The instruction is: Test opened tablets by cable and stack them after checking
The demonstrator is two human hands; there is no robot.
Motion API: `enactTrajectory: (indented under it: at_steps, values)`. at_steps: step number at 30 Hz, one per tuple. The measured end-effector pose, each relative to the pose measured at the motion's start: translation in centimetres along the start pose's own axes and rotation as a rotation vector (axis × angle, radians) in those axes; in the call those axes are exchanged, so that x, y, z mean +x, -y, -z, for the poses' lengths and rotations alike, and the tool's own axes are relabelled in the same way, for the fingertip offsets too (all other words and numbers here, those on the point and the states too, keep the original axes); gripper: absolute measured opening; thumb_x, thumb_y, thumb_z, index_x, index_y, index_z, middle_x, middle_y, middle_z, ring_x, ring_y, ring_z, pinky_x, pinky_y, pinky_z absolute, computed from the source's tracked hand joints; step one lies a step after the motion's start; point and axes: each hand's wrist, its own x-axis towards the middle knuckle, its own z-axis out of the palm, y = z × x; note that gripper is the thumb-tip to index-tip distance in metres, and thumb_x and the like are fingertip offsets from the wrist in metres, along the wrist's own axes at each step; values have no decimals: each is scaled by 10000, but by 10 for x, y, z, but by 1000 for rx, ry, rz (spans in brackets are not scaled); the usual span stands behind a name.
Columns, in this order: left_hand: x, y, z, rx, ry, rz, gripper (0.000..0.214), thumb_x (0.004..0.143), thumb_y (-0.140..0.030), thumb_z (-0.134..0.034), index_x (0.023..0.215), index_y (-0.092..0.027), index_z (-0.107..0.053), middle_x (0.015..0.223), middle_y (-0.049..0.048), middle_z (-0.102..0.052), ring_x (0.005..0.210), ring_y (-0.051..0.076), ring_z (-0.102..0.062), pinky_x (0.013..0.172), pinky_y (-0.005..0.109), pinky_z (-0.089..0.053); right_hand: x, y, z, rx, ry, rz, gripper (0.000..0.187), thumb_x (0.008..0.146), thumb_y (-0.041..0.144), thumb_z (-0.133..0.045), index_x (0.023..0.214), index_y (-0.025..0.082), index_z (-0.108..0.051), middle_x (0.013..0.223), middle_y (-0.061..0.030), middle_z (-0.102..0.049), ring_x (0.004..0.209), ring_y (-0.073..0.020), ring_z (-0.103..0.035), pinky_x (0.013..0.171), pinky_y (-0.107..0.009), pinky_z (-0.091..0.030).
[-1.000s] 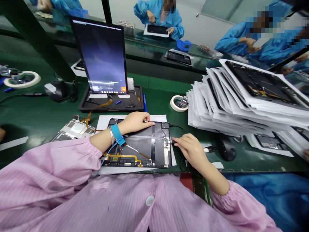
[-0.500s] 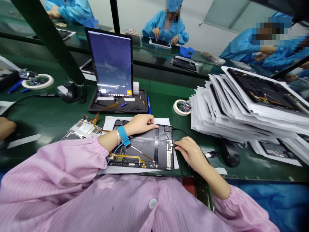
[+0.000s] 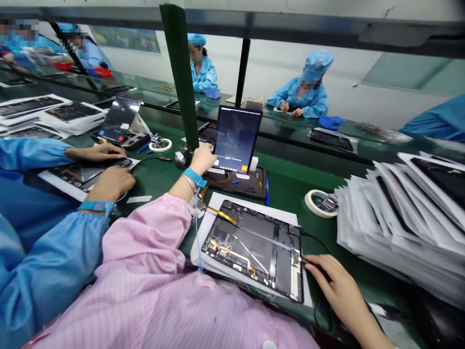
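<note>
An opened tablet (image 3: 254,247) with bare black insides and an orange flex cable lies on a white sheet (image 3: 218,206) in front of me. My right hand (image 3: 337,286) is at its right edge, fingers pinched on a black cable plug (image 3: 304,261) that meets the edge. My left hand (image 3: 201,157), with a blue wrist strap (image 3: 194,177), reaches out to the lower left edge of an upright tablet (image 3: 238,138) with a lit screen. Its fingers are curled; what they grip is hidden.
The upright tablet stands in a black tray (image 3: 254,186). A tall stack of sheets and tablets (image 3: 399,208) fills the right. A tape roll (image 3: 319,202) lies beside it. A co-worker's hands (image 3: 109,182) in blue sleeves work at the left. A green post (image 3: 181,72) rises behind a mouse (image 3: 180,157).
My left hand has left the opened tablet's top edge and reached forward to the upright tablet. My view has swung up and left. My right hand stays at the plug.
</note>
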Motion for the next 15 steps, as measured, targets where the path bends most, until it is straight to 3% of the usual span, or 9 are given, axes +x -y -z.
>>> enactTrajectory:
  at_steps: [2, 5, 15]
  values:
    - [20, 25, 8, -14, 120, 16, 208, 607, -98, -647, 813, -131, -633, 778, 99, -675, 810, 271, -621, 809, 426, -452, -1, 0, 0, -2, 3, -14, 262, 921, 443, -468, 953, 255, -648, 896, -41, -651, 860, -211, -617, 750, -342, -521]
    - [27, 46, 4, -59, 245, -18, 188, 554, -132, -688, 727, -149, -615, 669, 57, -658, 662, 235, -620, 692, 388, -479, -2, -1, 1, -1, 12, -33, 256, 920, 446, -472, 968, 265, -646, 904, -33, -649, 871, -208, -616, 753, -337, -519]
    - [28, 56, -5, 56, 162, -125, 280, 590, -285, -718, 790, -169, -562, 684, 7, -627, 625, 163, -580, 612, 284, -438, -1, 0, 1, 2, -13, -38, 296, 911, 476, -472, 953, 252, -660, 892, -49, -653, 847, -218, -624, 734, -334, -524]
